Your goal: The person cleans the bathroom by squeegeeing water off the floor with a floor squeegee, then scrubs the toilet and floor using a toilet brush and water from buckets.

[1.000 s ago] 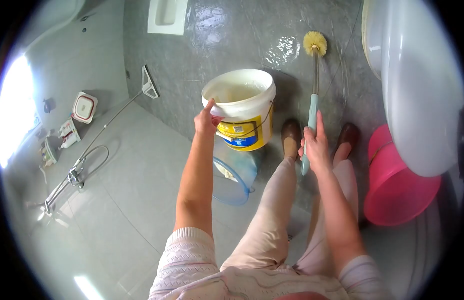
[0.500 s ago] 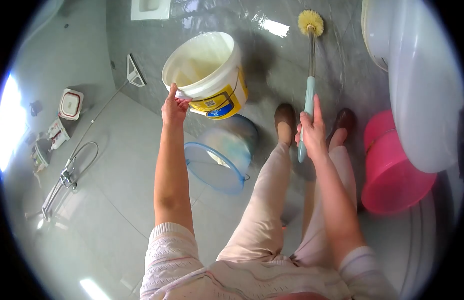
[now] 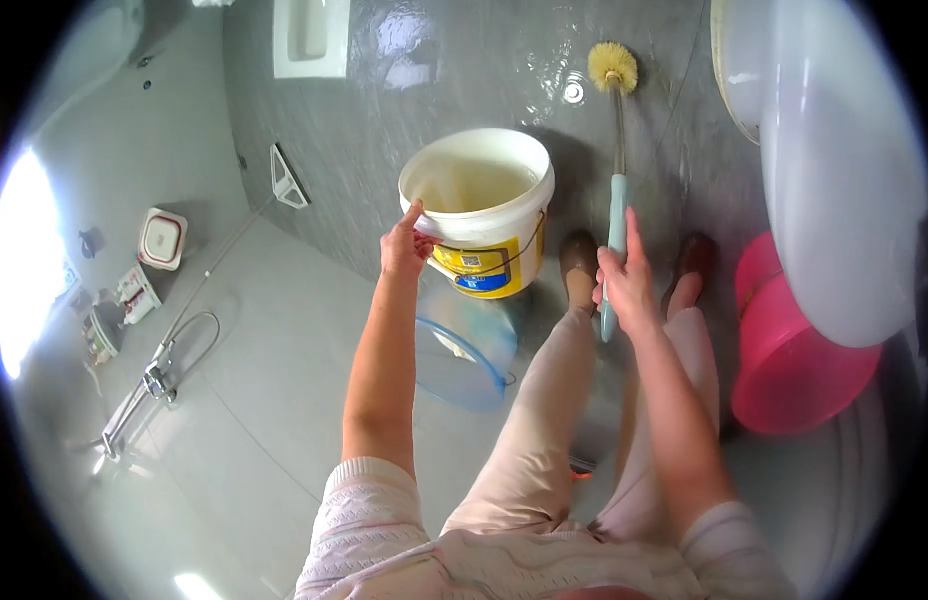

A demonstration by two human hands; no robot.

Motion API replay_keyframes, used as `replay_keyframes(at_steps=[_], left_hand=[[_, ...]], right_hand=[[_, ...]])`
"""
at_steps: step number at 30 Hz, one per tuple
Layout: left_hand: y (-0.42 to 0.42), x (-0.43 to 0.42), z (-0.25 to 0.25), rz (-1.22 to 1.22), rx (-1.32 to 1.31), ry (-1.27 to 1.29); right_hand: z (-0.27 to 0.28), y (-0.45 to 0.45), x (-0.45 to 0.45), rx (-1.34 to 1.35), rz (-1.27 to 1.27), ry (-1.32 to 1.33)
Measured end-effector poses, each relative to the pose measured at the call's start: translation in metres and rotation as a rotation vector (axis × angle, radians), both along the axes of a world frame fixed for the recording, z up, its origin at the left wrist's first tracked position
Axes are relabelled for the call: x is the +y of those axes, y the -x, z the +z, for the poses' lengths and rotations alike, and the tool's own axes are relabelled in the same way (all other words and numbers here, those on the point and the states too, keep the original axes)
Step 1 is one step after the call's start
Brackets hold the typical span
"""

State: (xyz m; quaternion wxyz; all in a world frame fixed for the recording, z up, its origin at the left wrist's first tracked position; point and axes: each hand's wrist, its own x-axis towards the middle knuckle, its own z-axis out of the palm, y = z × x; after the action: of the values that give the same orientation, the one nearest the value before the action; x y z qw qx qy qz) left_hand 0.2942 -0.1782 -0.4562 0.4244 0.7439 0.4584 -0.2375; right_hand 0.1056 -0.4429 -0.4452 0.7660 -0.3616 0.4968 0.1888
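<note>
My left hand [image 3: 408, 243] grips the near left rim of a white bucket [image 3: 524, 225] with a yellow and blue label. Its thumb lies on the rim and its fingers are curled at the outside. Cloudy liquid shows inside the bucket, which looks close to upright. In my right hand [image 3: 626, 280] is the pale blue handle of a long brush [image 3: 618, 215], with the index finger stretched along it. The brush's round yellow bristle head points away from me, over the wet grey floor [image 3: 464, 95].
A translucent blue bucket [image 3: 489, 340] lies below the white one. Right of my feet is a pink bucket [image 3: 799, 370], beside a white basin [image 3: 834, 180]. A squeegee [image 3: 286, 180] and shower fixture [image 3: 156, 380] are on the left. A white floor fixture [image 3: 312, 38] sits at the top.
The white bucket first swung left and tipped with my left hand, then came back right and more upright. The brush shifted only slightly, staying in my right hand.
</note>
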Motion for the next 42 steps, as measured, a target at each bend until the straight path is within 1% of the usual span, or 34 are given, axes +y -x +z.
replay_keyframes(at_steps=[1,4,6,8,10,11,13,14,17,19,21,25,26,29,32,34,36,37,38,41,42], left_hand=[[-0.005,-0.011,0.004,-0.023,0.022,-0.049],[-0.044,-0.018,-0.001,-0.142,0.034,0.005],[-0.088,-0.027,-0.004,-0.153,0.009,0.009],[-0.127,-0.033,0.005,-0.175,-0.019,0.069],[-0.155,-0.036,0.023,-0.190,-0.057,0.136],[-0.164,-0.039,0.032,-0.209,-0.070,0.157],[-0.178,-0.046,0.046,-0.131,-0.126,0.095],[-0.180,-0.044,0.048,-0.125,-0.162,0.109],[-0.179,-0.037,0.055,-0.101,-0.235,0.042],[-0.167,-0.025,0.057,-0.075,-0.296,0.094],[-0.142,-0.022,0.063,-0.051,-0.361,0.125],[-0.108,-0.015,0.054,0.044,-0.306,0.202],[-0.100,-0.017,0.047,0.099,-0.312,0.197],[-0.076,-0.015,0.020,0.135,-0.315,0.211],[-0.056,0.001,-0.002,0.218,-0.330,0.181],[-0.043,0.021,-0.007,0.286,-0.337,0.192],[-0.028,0.033,-0.008,0.341,-0.366,0.301],[-0.018,0.039,-0.011,0.373,-0.381,0.360],[-0.010,0.049,-0.019,0.468,-0.373,0.390],[0.036,0.078,-0.050,0.481,-0.351,0.500],[0.060,0.093,-0.070,0.507,-0.335,0.502]], right_hand=[[0.006,0.005,-0.002,-0.014,0.011,0.006],[0.013,0.008,-0.007,-0.055,0.036,0.030],[0.014,0.001,-0.013,-0.084,0.039,0.046],[0.011,0.001,-0.015,-0.122,0.033,0.082],[0.007,0.003,-0.013,-0.136,-0.008,0.062],[0.003,0.005,-0.011,-0.135,-0.018,0.046],[0.000,0.009,-0.010,-0.131,-0.036,0.013],[0.000,0.014,-0.012,-0.114,-0.047,-0.009],[-0.005,0.015,-0.019,-0.089,-0.043,-0.048],[-0.003,0.010,-0.021,-0.085,-0.019,-0.017],[0.002,0.008,-0.024,-0.050,-0.015,-0.041],[0.003,0.001,-0.025,-0.034,-0.031,-0.037],[0.002,0.002,-0.025,-0.021,-0.023,-0.044],[0.002,0.005,-0.024,0.006,0.010,-0.050],[-0.004,0.007,-0.013,0.001,0.046,-0.044],[-0.004,0.005,-0.003,0.005,0.053,-0.006],[-0.012,0.001,0.006,-0.006,0.086,0.094],[-0.007,-0.006,0.008,0.020,0.101,0.083],[-0.006,-0.012,0.011,0.021,0.139,0.131],[-0.008,-0.019,0.024,0.028,0.227,0.232],[-0.011,-0.012,0.036,0.026,0.241,0.254]])
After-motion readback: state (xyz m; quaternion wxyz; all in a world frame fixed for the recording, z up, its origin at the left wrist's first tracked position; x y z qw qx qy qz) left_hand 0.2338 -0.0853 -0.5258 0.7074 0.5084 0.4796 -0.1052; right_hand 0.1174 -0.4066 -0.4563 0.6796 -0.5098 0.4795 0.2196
